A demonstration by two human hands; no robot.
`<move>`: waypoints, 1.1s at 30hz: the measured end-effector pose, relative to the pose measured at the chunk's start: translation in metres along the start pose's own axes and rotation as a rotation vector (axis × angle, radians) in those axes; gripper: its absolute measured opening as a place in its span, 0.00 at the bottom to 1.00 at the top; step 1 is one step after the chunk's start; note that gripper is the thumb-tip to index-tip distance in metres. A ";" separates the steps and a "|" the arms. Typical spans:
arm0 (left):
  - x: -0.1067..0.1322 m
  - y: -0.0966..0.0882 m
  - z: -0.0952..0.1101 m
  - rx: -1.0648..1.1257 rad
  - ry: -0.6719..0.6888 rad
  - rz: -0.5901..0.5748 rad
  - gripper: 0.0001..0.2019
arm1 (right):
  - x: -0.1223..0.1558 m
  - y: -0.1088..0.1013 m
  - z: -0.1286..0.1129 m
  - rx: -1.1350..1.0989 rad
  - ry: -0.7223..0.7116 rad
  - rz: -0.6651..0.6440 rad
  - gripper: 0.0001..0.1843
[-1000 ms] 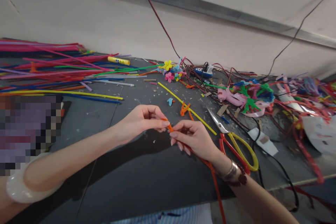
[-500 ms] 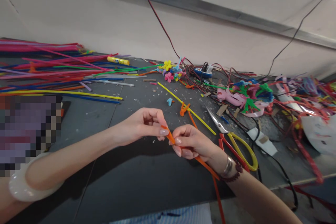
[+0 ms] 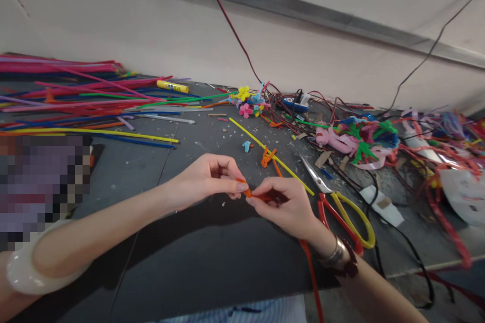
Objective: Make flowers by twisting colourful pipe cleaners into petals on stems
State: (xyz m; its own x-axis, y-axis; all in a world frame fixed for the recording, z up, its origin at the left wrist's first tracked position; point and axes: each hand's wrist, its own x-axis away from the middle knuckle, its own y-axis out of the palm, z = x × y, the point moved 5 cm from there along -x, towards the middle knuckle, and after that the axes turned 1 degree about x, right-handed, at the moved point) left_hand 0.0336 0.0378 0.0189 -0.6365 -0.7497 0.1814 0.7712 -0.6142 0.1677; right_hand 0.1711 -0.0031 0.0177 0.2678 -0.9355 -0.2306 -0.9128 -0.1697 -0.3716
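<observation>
My left hand (image 3: 206, 180) and my right hand (image 3: 282, 207) meet above the dark table, pinching a short orange pipe cleaner (image 3: 247, 191) between their fingertips. Its bent tip shows between my fingers, and the rest is partly hidden by my right fingers. A long red-orange stem (image 3: 312, 280) runs from under my right hand and hangs past the table's front edge. Near my right hand lie a yellow pipe cleaner (image 3: 270, 154) and open scissors with yellow and red handles (image 3: 341, 219).
A heap of long multicoloured pipe cleaners (image 3: 76, 98) lies at the left, with a yellow glue stick (image 3: 172, 86) on it. Pipe-cleaner flowers (image 3: 246, 106), a pink-and-green craft tangle (image 3: 358, 141), red and black cables (image 3: 409, 267) and scraps cover the far side.
The orange pipe cleaner's tip has shifted from upright to lying nearly level between my fingers. My right hand has turned and moved slightly right, now covering more of the stem.
</observation>
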 end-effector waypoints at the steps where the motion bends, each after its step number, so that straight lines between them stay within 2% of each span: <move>1: 0.000 -0.001 0.000 -0.012 -0.018 0.029 0.07 | 0.001 -0.002 -0.003 0.126 -0.089 0.031 0.03; 3: 0.001 -0.001 -0.002 -0.017 -0.072 0.069 0.06 | 0.005 -0.004 -0.004 0.341 -0.248 0.054 0.04; 5: 0.002 -0.001 -0.006 0.014 -0.131 0.078 0.06 | 0.008 -0.003 -0.002 0.473 -0.340 0.049 0.06; 8: 0.001 -0.001 -0.008 0.041 -0.146 0.072 0.04 | 0.007 -0.002 0.005 0.494 -0.315 0.050 0.07; 11: 0.000 -0.004 -0.001 -0.132 -0.003 0.066 0.05 | 0.001 0.001 0.009 0.286 -0.116 0.037 0.06; 15: 0.006 -0.001 0.024 -0.606 0.379 0.020 0.11 | -0.003 0.011 0.015 -0.221 0.291 -0.114 0.09; 17: 0.011 0.003 0.030 -0.824 0.508 -0.046 0.11 | -0.002 0.015 0.018 -0.491 0.452 -0.188 0.10; 19: 0.015 0.006 0.031 -0.969 0.587 -0.089 0.10 | -0.001 0.018 0.021 -0.689 0.532 -0.232 0.09; 21: 0.018 0.006 0.031 -1.042 0.654 -0.075 0.10 | -0.001 0.018 0.024 -0.766 0.555 -0.249 0.09; 24: 0.020 0.008 0.032 -1.075 0.731 -0.014 0.09 | 0.000 0.017 0.027 -0.666 0.531 -0.215 0.10; 27: 0.019 0.009 0.034 -1.061 0.675 0.026 0.09 | -0.002 0.010 0.022 -0.363 0.392 -0.096 0.09; 30: 0.015 0.004 0.033 -0.972 0.436 0.067 0.08 | -0.004 0.001 0.005 0.014 0.116 0.055 0.05; 33: 0.011 -0.001 0.025 -0.744 0.162 0.042 0.07 | -0.001 -0.002 -0.008 0.306 -0.146 0.119 0.05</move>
State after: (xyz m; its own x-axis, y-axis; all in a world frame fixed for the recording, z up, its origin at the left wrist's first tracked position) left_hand 0.0253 0.0365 0.0452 -0.6410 -0.7673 0.0192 0.6373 -0.5459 -0.5439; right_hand 0.1698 -0.0048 0.0260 0.2265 -0.8852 -0.4062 -0.8116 0.0590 -0.5812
